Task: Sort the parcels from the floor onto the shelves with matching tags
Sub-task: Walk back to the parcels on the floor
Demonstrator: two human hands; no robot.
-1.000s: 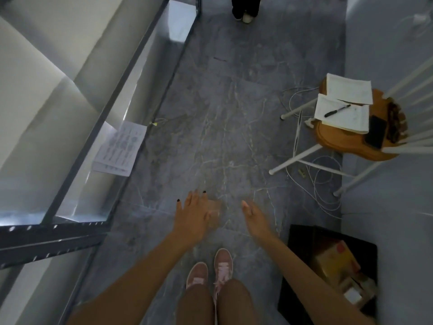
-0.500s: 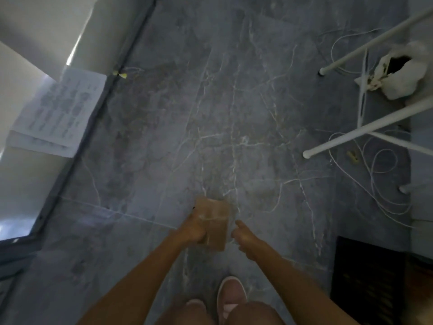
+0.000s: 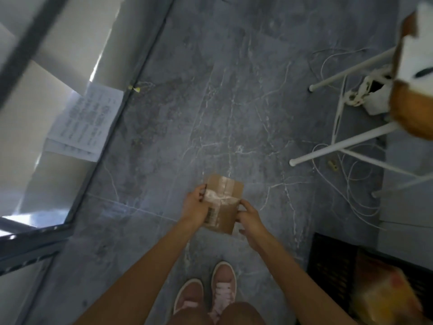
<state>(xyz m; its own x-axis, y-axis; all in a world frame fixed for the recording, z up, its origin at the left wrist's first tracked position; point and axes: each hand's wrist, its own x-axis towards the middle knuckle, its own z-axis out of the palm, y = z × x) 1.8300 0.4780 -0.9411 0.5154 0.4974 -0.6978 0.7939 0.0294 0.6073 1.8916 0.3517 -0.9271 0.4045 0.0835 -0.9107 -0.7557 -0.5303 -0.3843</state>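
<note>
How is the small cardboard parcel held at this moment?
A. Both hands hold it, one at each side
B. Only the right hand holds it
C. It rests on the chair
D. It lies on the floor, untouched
A: the left hand and the right hand grip opposite sides of the taped parcel, above the floor.

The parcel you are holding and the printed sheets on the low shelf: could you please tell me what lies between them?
In the head view, only bare grey marble floor and the shelf's dark metal frame edge separate the parcel from the printed sheets.
</note>
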